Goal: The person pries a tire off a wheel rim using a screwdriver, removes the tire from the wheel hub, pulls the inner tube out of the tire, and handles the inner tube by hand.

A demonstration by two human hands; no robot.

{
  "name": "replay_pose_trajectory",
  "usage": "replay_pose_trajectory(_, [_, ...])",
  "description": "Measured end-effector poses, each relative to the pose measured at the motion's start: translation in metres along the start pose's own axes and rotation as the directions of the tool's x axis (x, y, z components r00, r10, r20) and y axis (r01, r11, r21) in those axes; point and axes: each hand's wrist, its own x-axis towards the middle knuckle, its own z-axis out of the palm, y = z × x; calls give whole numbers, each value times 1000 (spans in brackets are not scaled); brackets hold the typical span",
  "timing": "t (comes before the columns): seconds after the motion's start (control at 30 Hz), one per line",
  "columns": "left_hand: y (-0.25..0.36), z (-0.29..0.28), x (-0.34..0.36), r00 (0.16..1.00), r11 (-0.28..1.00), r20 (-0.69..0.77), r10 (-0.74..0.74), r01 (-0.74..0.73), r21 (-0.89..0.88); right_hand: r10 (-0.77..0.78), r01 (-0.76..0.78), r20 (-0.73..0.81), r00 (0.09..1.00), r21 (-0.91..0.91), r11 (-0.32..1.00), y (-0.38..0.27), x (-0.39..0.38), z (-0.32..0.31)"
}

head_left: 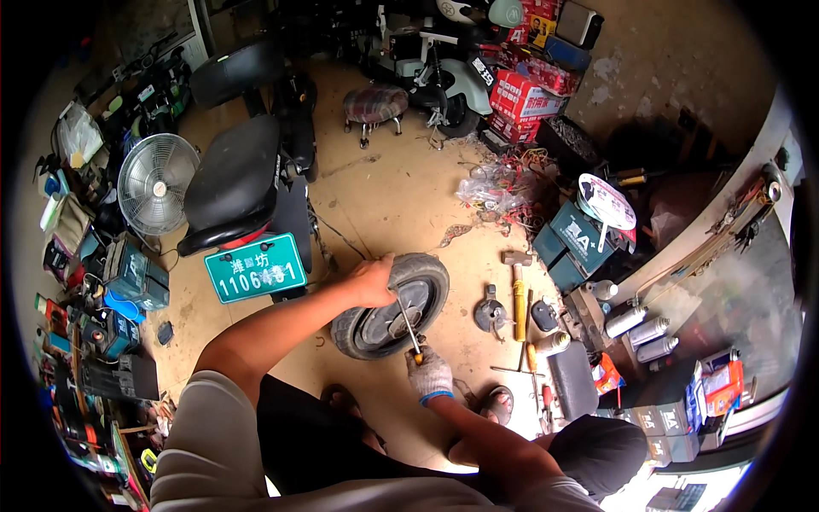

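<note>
— Fingers first: how do they sit on each hand?

— Those of the left hand (373, 282) are curled over the top edge of a small scooter wheel (391, 305), gripping the black tyre. The hand is bare. The right hand (429, 373) wears a light work glove with a blue cuff, and its fingers are wrapped tight round the yellow handle of a screwdriver (408, 325).

— Where does the screwdriver point?

— Its thin metal shaft runs up and slightly left from the gloved fist into the wheel, near the rim by the tyre's inner edge. Whether the tip is under the tyre bead cannot be told.

— And the wheel itself?

— It lies tilted on the concrete floor (384, 192), just in front of the person's knees, dark hub facing up. Behind it stands a black scooter (247, 179) with a green licence plate (256, 268).

— What lies nearby?

— To the right of the wheel, on the floor, a hammer with a yellow handle (518, 294) lies near a round metal part (491, 312) — both apart from the wheel. Spray cans (640, 328) lie further right. A white fan (156, 183) stands to the left of the scooter, and a small padded stool (374, 105) sits well behind.
</note>
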Motion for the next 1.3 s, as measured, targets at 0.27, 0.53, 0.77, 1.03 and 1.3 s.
replay_pose_trajectory(0.27, [-2, 21, -9, 988, 960, -66, 140, -151, -237, 204, -274, 190, 960, 772, 573, 10, 14, 111])
replay_pose_trajectory(0.53, [-22, 41, -30, 991, 961, -55, -120, 103, -256, 65, -434, 447, 892, 889, -144, -25, 45, 28])
replay_pose_trajectory(0.77, [17, 44, -17, 993, 916, -57, -100, 70, -396, 344, -386, 357, 869, 922, 18, -38, 56, -24])
replay_pose_trajectory(1.03, [21, 6, 20, 995, 939, -8, 103, -100, -330, 353, -260, 18, 936, 711, 653, -22, 42, -112])
replay_pose_trajectory(1.3, [-17, 8, 32, 1000, 985, 14, 21, -18, -174, -38, 28, 17, 999, 396, 918, -37, 17, -164])
